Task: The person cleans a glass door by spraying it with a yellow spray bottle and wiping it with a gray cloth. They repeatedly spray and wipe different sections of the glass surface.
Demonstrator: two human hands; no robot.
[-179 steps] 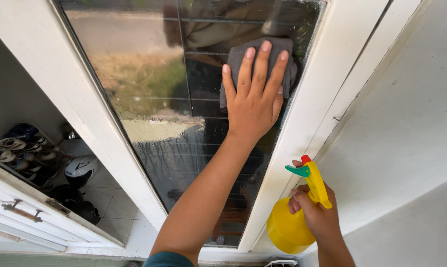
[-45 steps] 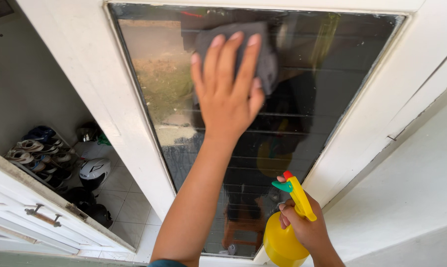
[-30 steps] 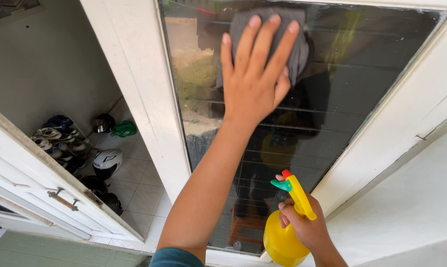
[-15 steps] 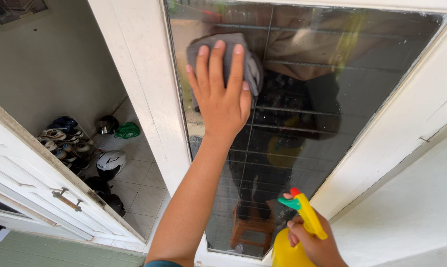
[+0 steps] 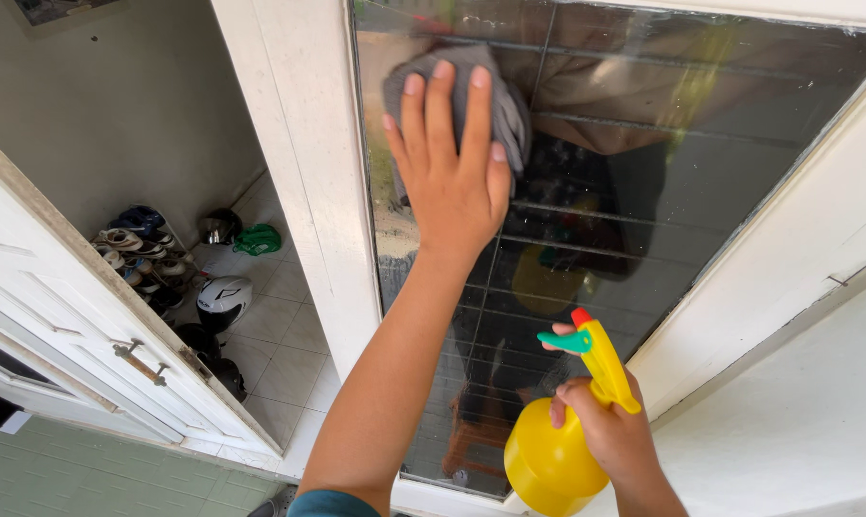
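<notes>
Where the dark glass pane (image 5: 643, 220) sits in its white-painted window frame (image 5: 303, 163), the left hand (image 5: 452, 177) lies flat with fingers spread and a little apart, pressing a crumpled grey cleaning cloth (image 5: 495, 101) against the upper left of the glass. Cloth shows above and to the right of the fingertips. Lower right, the right hand (image 5: 610, 431) is clamped around the neck of a round yellow plastic spray bottle (image 5: 552, 460) with a green and red nozzle, held near the pane's bottom edge. Left, past an open white door (image 5: 88, 335), shoes (image 5: 136, 244) and a white helmet (image 5: 224, 299) lie on the tiled floor (image 5: 280, 354).
</notes>
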